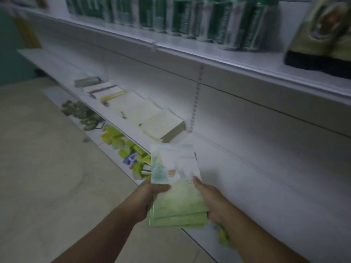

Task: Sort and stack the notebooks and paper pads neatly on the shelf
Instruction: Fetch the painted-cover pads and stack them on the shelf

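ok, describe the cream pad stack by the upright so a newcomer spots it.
On the white middle shelf, under the green cans, paper stacks lie left of the perforated upright. The cream pad stack is nearest that upright, just beyond the notebooks held by the left hand and right hand. Unlike the striped stacks further left, its top is plain cream.

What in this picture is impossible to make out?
Head view:
- Green notebooks: exact count, hidden under the top cover.
- Left hand and right hand: fingers underneath, hidden by the notebooks.
- Cans on the top shelf: labels blurred, tops cut off.
- Yellow-green packs below: too blurred to identify.
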Tool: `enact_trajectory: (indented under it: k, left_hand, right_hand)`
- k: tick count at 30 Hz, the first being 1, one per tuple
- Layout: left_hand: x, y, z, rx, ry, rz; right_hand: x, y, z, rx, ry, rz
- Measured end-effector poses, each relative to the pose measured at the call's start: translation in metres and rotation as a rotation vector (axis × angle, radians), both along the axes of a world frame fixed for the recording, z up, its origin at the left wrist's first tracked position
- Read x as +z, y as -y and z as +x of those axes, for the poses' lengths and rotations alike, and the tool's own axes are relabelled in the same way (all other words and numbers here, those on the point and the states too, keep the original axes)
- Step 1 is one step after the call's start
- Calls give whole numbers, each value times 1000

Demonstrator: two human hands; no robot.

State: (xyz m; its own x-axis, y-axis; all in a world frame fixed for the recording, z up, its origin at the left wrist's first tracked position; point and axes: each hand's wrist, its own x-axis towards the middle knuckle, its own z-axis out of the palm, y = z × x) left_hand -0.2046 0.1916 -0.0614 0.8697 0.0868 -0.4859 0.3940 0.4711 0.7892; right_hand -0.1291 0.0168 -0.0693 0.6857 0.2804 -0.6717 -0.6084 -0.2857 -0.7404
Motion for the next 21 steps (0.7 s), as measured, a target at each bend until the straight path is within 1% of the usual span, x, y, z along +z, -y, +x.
enact_trajectory:
  k: [4, 6, 8, 10, 13, 15, 17, 21]
  left_hand:
    - [17, -116, -29, 117, 12, -11]
    - [27, -170, -39, 164, 57, -6]
    - [37, -217, -45, 196, 86, 13]
    - [42, -258, -44, 230, 80, 46]
    - [51, -313, -28, 242, 72, 54]
    - [58, -345, -10, 246, 56, 56]
    - [62, -381, 13, 255, 2, 57]
    - [60, -462, 64, 324, -82, 149]
  right_hand:
    - [-3, -131, 1, 84, 51, -17]
    - [-8, -191, 4, 134, 61, 50]
    - [31, -243, -13, 160, 44, 79]
    - [46, -282, -14, 168, 38, 93]
    - [59, -333, 10, 208, 29, 172]
    - [61, -368, 30, 201, 71, 152]
    - [62, -407, 53, 198, 125, 155]
    - [52, -497, 107, 200, 208, 173]
